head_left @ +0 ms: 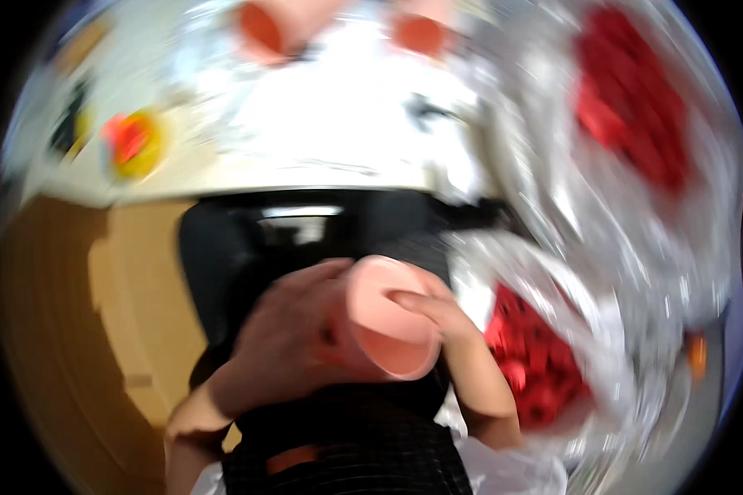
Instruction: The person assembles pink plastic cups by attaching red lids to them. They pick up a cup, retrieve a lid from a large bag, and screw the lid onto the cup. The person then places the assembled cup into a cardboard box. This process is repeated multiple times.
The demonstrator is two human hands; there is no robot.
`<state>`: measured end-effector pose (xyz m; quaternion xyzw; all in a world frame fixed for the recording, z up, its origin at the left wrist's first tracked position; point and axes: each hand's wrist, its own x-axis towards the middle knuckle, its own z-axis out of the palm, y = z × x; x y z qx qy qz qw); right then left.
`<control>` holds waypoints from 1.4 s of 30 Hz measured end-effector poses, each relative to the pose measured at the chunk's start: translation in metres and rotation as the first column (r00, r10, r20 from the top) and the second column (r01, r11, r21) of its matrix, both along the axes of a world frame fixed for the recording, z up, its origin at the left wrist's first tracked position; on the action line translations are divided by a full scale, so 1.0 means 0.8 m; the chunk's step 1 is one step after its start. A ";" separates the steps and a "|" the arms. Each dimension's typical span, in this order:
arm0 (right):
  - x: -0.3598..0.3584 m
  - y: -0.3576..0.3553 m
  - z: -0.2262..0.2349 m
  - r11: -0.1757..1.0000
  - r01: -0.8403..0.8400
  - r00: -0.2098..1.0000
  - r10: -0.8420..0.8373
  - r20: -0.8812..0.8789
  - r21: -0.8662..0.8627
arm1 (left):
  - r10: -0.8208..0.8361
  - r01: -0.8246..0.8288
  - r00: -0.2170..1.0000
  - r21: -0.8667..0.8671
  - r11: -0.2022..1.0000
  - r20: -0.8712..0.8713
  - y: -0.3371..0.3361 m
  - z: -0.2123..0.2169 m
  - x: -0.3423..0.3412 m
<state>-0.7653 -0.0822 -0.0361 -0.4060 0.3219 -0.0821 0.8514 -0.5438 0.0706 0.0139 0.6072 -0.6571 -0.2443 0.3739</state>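
Observation:
Above my lap, both hands are closed on a pink, cup-like cylinder [392, 326], tilted so its open end faces up and toward me. My left hand [289, 322] wraps the cylinder's left side, with the fingers partly blurred. At the right rim, my right hand [442, 309] grips the wall, its thumb reaching over the edge into the opening. The far end of the cylinder is hidden by my left hand.
On the white table lie two more pink cylinders [285, 25] [423, 33], a yellow ring with a red piece [132, 144], and a dark tool [73, 120]. Transparent bags hold red pieces [631, 99] [537, 359] at right. A cardboard box [149, 289] stands at left.

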 end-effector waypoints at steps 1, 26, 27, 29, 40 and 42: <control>-0.012 0.000 -0.008 0.998 0.070 0.997 -0.070 0.034 -0.005 | 0.111 -0.111 0.994 0.036 0.993 0.003 0.010 -0.020 -0.004; -0.358 -0.001 -0.151 0.340 -0.620 0.284 -0.743 -0.606 -0.707 | 0.408 -0.291 0.860 0.361 0.886 -0.307 0.052 -0.052 0.009; -0.316 0.000 -0.093 0.226 -0.748 0.308 -0.716 -0.627 -0.624 | 0.431 -0.310 0.842 0.363 0.879 -0.325 0.054 -0.062 0.005; -0.257 0.002 -0.011 0.169 -0.286 0.686 -0.650 -0.325 -0.943 | 0.439 -0.311 0.815 0.354 0.882 -0.378 0.057 -0.065 0.009; -0.042 -0.017 -0.100 -0.129 0.035 0.747 -0.655 0.111 -0.991 | 0.523 -0.439 0.770 0.291 0.850 -0.367 0.081 -0.079 0.014; -0.047 0.004 -0.096 -0.214 -0.067 0.872 -0.487 0.046 -0.975 | 0.537 -0.473 0.765 0.257 0.843 -0.354 0.080 -0.076 0.011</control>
